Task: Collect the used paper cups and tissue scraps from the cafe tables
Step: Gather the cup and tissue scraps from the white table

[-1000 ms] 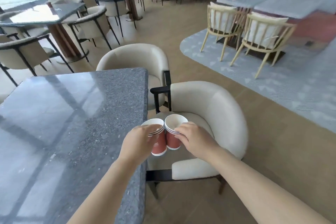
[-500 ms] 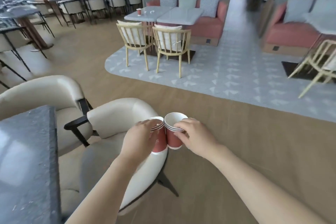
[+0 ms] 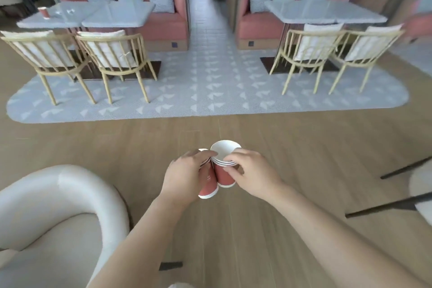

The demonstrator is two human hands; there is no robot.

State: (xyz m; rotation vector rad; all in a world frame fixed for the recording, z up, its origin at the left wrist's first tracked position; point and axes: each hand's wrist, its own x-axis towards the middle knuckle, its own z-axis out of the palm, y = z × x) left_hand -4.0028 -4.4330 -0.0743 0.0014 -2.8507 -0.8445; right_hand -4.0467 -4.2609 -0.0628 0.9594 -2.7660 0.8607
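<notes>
The pale table (image 3: 58, 21) is lying far ahead-left of both hands, nearer the left hand (image 3: 184, 177). That hand is gripping the left cup stack (image 3: 208, 185), the right hand (image 3: 253, 176) the right cup stack (image 3: 225, 179). A red cup (image 3: 43, 11) is standing upright on that table.

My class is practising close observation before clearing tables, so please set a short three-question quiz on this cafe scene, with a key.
1. True or false: the left hand is empty.
2. Where does the far cup stand? A. on the left table. B. on the right table. C. on the floor.
3. Fill in: the right hand grips the right cups, which are nested in a ___.

Key
1. False: its fingers curl round the left cups.
2. A.
3. Stack.
</notes>
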